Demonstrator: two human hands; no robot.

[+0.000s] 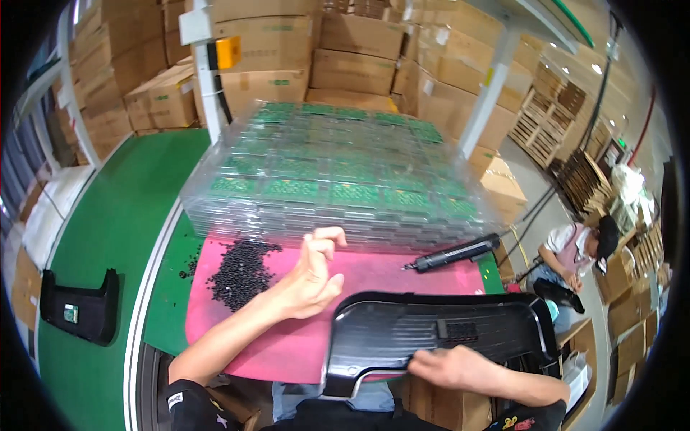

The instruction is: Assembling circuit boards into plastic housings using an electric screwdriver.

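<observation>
Hovering beside the black shell (395, 327): left hand (313, 279), thumb apart! Right hand (457, 369), fingers bunched at the near rim, grip unclear.

The fisheye view looks down and forward from the person's head over the pink mat (381, 279), with the left hand (313, 280) and right hand (454, 368) close below and stacked cartons (357, 70) farther off.

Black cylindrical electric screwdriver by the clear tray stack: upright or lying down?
Lying down: the screwdriver runs sideways, its slim bit pointing left over the flat pink mat.
</observation>
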